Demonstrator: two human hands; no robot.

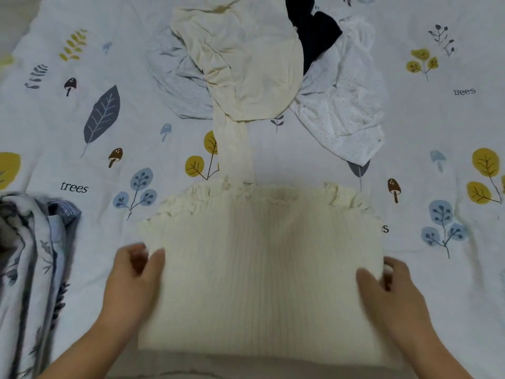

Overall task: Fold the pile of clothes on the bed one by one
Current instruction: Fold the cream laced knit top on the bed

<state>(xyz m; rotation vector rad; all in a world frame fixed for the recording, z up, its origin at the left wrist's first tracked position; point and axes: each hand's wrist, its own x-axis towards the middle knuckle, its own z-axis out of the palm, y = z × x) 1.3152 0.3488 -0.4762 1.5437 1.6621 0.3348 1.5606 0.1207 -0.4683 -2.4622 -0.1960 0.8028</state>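
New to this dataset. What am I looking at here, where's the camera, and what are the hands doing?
There is no robot: a person works with two bare hands. The single picture comes from a wide-angle camera worn on the head, looking forward and down.

The surface is a bed with a printed sheet of leaves, mushrooms and the word "trees". The left hand and right hand each pinch a side edge of a cream ribbed top, thumb on the cloth and fingers behind the edge. It has a frilled upper edge.

Further away lies the unfolded pile: a cream garment on top, grey fabric and a dark garment under it, and a white dotted garment beside it. A blue patterned cloth lies at the left edge.
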